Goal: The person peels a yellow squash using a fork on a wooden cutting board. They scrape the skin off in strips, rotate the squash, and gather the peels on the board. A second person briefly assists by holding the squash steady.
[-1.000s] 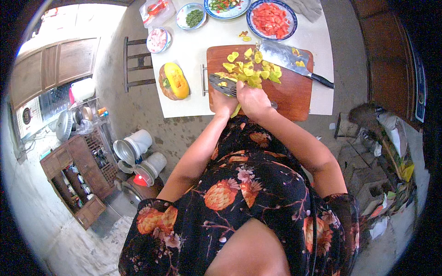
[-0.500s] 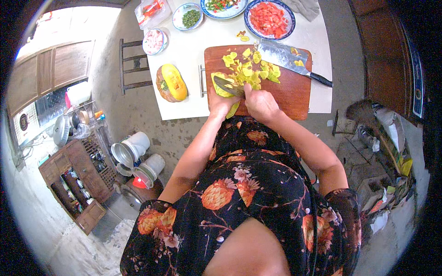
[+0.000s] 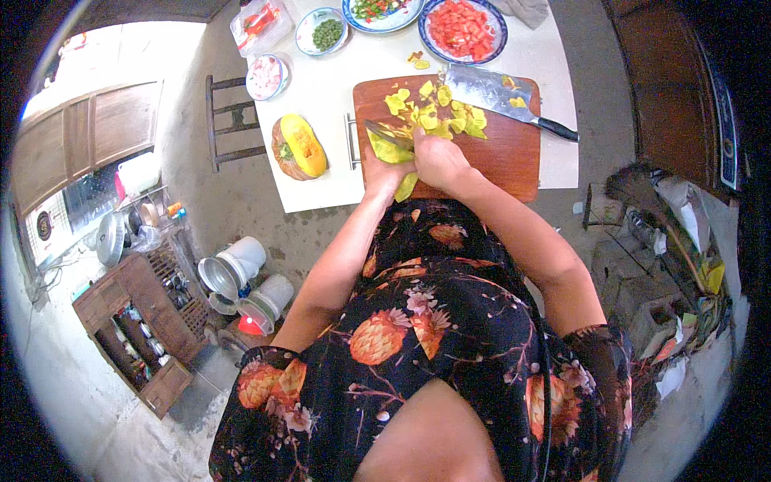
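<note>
Head view: left hand (image 3: 385, 173) grips a yellow squash piece (image 3: 391, 153) at the cutting board's (image 3: 498, 161) near-left corner. Right hand (image 3: 438, 161) is closed around a small knife (image 3: 385, 134) on it. Cleaver (image 3: 502, 96) lies at the board's far edge, on the bench (image 3: 321, 96).

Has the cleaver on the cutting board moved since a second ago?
No. The cleaver lies at the far right of the cutting board as before, handle over the right edge.

Smooth wooden board (image 3: 498, 157), shiny metal cleaver (image 3: 490, 90)
</note>
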Demonstrator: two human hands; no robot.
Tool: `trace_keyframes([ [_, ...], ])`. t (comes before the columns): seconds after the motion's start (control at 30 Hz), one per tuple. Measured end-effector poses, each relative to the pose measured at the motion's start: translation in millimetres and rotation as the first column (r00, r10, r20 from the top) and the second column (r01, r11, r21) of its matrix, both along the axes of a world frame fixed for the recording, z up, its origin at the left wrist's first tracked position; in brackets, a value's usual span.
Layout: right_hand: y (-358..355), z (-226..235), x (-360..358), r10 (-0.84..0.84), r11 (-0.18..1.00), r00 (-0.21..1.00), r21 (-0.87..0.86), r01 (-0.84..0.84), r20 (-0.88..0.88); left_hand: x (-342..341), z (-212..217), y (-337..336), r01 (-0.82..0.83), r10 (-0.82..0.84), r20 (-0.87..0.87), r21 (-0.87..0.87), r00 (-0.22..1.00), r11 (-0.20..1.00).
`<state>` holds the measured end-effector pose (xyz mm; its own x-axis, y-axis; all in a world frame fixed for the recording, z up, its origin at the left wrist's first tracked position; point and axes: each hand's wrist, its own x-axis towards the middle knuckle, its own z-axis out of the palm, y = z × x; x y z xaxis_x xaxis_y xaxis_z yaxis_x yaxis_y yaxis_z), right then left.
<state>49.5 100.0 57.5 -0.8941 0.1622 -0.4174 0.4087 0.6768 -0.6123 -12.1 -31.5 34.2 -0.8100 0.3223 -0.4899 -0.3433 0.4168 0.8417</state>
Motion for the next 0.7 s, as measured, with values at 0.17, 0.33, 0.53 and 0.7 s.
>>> trace_keyframes([
  [0.17,1,11,-6,0.014,1.000,1.000,0.027,-0.014,0.019,-10,-23,-8,0.074,-0.074,0.003,-0.050,0.997,0.996],
  [0.33,-11,6,-9,0.014,1.000,1.000,0.018,-0.014,0.000,-18,-52,-24,0.192,-0.214,-0.096,-0.199,0.972,0.961],
  [0.53,-4,-5,-30,-0.004,1.000,1.000,-0.021,0.004,-0.001,-23,-78,-28,0.105,-0.135,-0.094,-0.270,0.986,0.957],
  [0.7,2,-10,-33,-0.018,1.000,1.000,-0.005,0.018,0.023,-23,-37,-9,0.203,-0.207,-0.014,-0.147,0.978,0.968],
])
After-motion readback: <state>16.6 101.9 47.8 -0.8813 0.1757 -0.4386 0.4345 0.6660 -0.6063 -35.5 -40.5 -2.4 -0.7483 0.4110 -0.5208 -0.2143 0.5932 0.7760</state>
